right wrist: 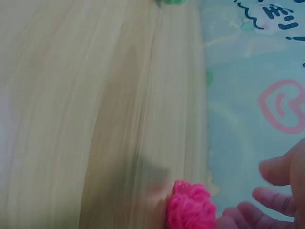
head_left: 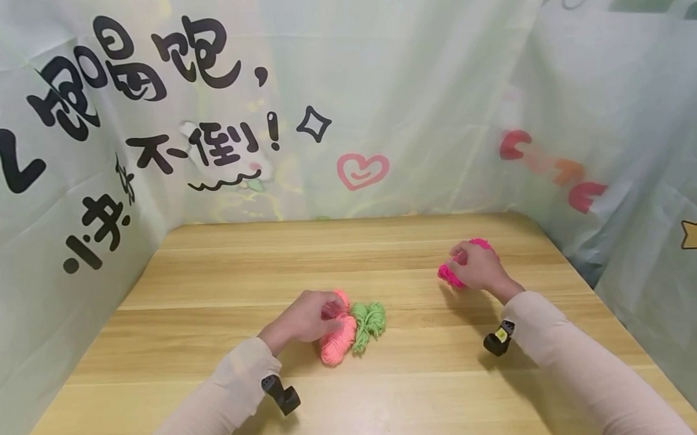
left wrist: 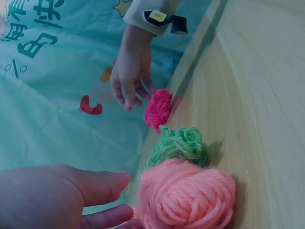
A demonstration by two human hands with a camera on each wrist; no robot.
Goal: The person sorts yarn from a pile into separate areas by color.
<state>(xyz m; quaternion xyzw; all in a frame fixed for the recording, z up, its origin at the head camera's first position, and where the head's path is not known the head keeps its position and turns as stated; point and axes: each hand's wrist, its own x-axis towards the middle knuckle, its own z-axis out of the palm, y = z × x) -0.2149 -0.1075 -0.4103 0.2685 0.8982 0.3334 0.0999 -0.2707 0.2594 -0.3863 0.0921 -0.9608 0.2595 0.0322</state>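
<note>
In the head view, a salmon-pink yarn skein [head_left: 338,344] lies on the wooden table with my left hand [head_left: 301,317] at its left side. The left wrist view shows that thumb and the fingers spread apart beside the salmon yarn [left wrist: 190,198]; any contact is unclear. A green yarn bundle [head_left: 375,320] sits against the salmon skein's right side. Farther right, my right hand [head_left: 479,265] is over a hot-pink yarn skein [head_left: 449,276], partly covering it. Its fingers [right wrist: 271,200] look loosely extended next to the hot-pink yarn [right wrist: 190,207], not wrapped round it.
The wooden table [head_left: 426,396] reaches back to a printed fabric curtain [head_left: 402,98], which also hangs along the left and right sides. A small black camera device is strapped at each wrist, the left one [head_left: 281,395] and the right one [head_left: 498,339].
</note>
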